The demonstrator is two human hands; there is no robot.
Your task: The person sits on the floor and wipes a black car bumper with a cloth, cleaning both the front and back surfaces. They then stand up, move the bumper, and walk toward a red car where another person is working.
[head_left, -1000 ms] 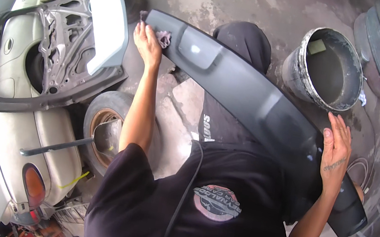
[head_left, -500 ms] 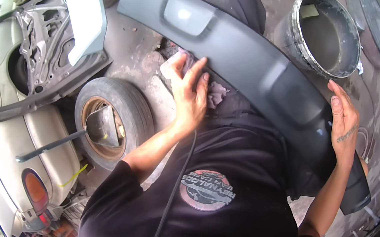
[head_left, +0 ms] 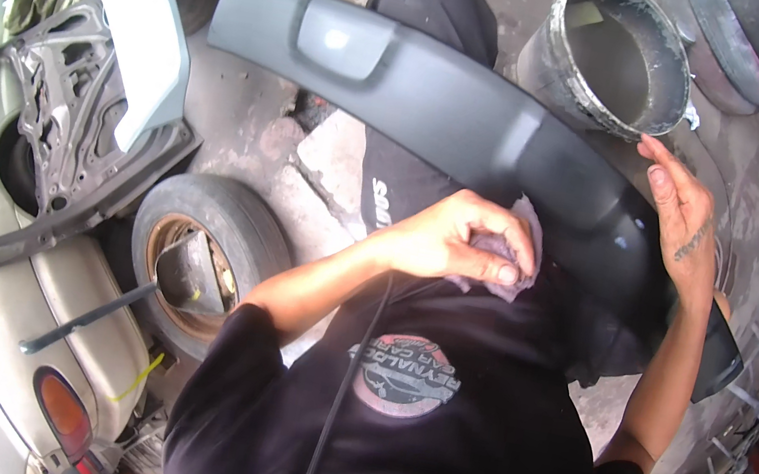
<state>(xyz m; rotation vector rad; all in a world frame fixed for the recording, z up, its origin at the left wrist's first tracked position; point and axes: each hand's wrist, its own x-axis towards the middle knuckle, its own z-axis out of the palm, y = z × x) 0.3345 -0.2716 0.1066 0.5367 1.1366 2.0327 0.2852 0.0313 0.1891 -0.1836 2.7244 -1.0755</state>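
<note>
Long, curved dark-grey bumper panel (head_left: 434, 99) lying across a person's legs. At its near edge, the left hand (head_left: 455, 238) has its fingers curled around a crumpled greyish-purple cloth (head_left: 492, 245). Beside its right part, the right hand (head_left: 682, 217) has loosely straightened fingers, grasping nothing; whether it touches the panel, I cannot tell. Beyond the panel stands a stained bucket (head_left: 555, 57); left of it, a white curved panel (head_left: 135, 42).

It's a car workshop (loose wheel (head_left: 246, 236), bare door shell (head_left: 75, 122)).
</note>
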